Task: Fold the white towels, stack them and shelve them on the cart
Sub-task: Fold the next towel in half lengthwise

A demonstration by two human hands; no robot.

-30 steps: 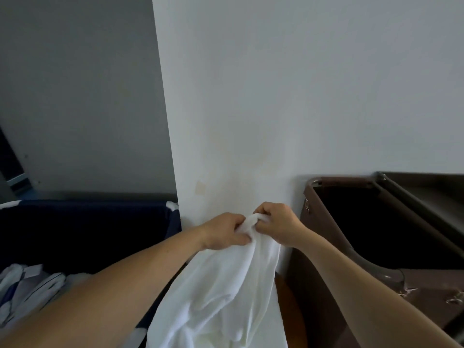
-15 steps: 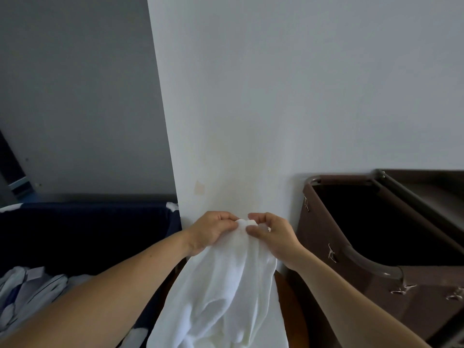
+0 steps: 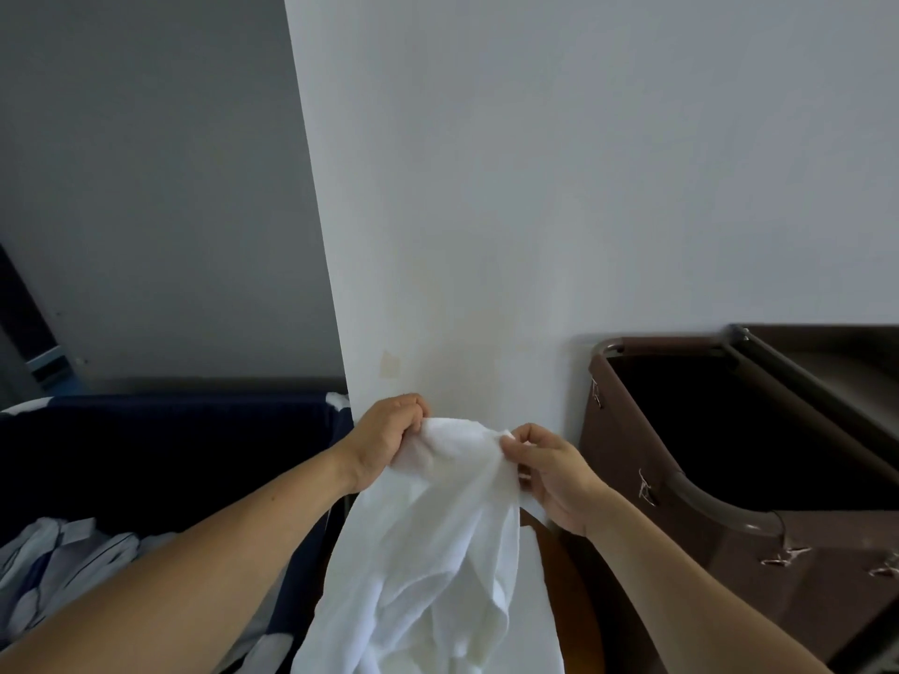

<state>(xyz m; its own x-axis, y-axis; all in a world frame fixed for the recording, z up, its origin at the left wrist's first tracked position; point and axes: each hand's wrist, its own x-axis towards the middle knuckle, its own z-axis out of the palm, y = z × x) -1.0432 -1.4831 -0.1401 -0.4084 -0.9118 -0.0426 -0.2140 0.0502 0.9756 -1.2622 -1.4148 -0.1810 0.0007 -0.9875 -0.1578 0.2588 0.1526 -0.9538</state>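
Note:
A crumpled white towel hangs in front of me, held up by its top edge against a white wall corner. My left hand grips the towel's upper left part in a curled fist. My right hand pinches the upper right edge between thumb and fingers, a short stretch of cloth spanning the two hands. The towel's lower end runs out of the bottom of the view. The brown cart stands to the right, its dark bin open at the top.
A dark blue laundry bin at the left holds white linens with blue stripes. The white wall corner rises straight ahead. A strip of brown floor shows between towel and cart.
My hands, bunched together on the towel a second ago, have moved apart along its top edge. The right hand slid right and slightly down, spreading the cloth between them.

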